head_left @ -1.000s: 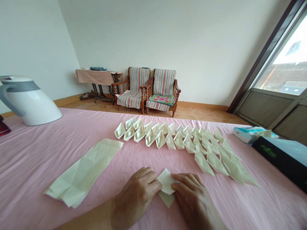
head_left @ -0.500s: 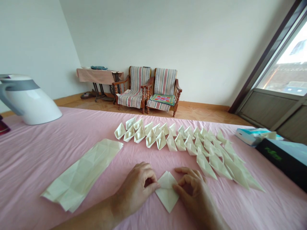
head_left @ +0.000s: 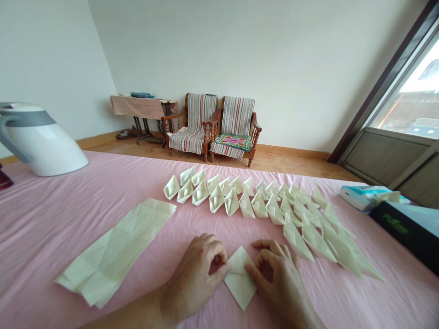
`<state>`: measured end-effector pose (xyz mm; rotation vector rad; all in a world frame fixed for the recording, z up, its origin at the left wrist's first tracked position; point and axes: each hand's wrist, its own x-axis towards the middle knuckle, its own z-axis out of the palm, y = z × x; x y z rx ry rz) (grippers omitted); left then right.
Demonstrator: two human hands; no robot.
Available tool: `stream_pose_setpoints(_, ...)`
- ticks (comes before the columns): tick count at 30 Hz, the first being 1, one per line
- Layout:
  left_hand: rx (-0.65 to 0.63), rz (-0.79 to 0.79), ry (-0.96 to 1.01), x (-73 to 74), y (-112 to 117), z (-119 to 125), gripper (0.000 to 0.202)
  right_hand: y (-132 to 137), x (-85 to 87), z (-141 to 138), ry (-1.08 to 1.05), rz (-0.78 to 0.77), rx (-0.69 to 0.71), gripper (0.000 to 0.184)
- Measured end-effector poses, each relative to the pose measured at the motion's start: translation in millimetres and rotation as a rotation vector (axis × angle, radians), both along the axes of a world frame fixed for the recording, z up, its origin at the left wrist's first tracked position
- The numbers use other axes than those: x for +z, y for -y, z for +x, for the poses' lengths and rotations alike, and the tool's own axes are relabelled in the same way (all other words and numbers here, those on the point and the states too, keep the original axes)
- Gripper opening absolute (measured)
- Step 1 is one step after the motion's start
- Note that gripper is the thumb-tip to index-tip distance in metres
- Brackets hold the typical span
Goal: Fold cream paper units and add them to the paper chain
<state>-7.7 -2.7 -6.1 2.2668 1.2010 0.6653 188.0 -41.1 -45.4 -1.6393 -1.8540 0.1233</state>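
Observation:
A small cream paper piece (head_left: 240, 277), folded into a diamond shape, lies on the pink cloth (head_left: 51, 219) near the front edge. My left hand (head_left: 197, 274) pinches its left corner with curled fingers. My right hand (head_left: 274, 278) pinches its right corner, fingers also curled. Just beyond the hands, several folded paper boats (head_left: 260, 205) stand in rows that run to the right. A long creased cream sheet (head_left: 116, 246) lies flat to the left of my left hand.
A white kettle (head_left: 41, 141) stands at the far left of the table. A teal tissue pack (head_left: 366, 196) and a black box (head_left: 408, 228) sit at the right edge. Two striped wooden chairs (head_left: 212, 130) and a small table stand by the far wall.
The paper has been opened from a smaller fold into a flat diamond. My fingers went from pressing flat on it to pinching its two side corners.

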Motion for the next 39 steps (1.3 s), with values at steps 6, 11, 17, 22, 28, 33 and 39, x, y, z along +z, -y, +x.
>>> stream_pose_setpoints(6,-0.074,-0.019,-0.002,3.7,2,0,0.02,3,0.8,2,-0.017,-0.004,0.079,0.009)
stream_pose_setpoints(11,-0.038,-0.067,-0.013,4.6,-2,-2,0.023,4,-0.3,1,-0.035,-0.006,0.055,0.014)
stream_pose_setpoints(17,-0.03,-0.09,-0.04,2.9,-5,-6,0.022,2,-1.0,0,-0.074,-0.046,-0.011,0.023)
stream_pose_setpoints(22,-0.014,-0.045,-0.055,0.7,-3,-4,0.023,1,-1.3,0,-0.055,-0.008,0.002,0.028)
stream_pose_setpoints(28,0.015,-0.023,-0.083,-1.9,-4,1,0.023,0,3.9,-2,-0.047,-0.023,0.006,0.028)
stream_pose_setpoints(33,0.038,-0.026,-0.083,-5.2,-5,3,0.025,1,6.2,-5,-0.032,-0.091,-0.009,0.024)
stream_pose_setpoints(39,0.048,-0.009,-0.075,-7.3,-7,2,0.025,0,1.0,-5,-0.028,-0.079,0.003,0.023)
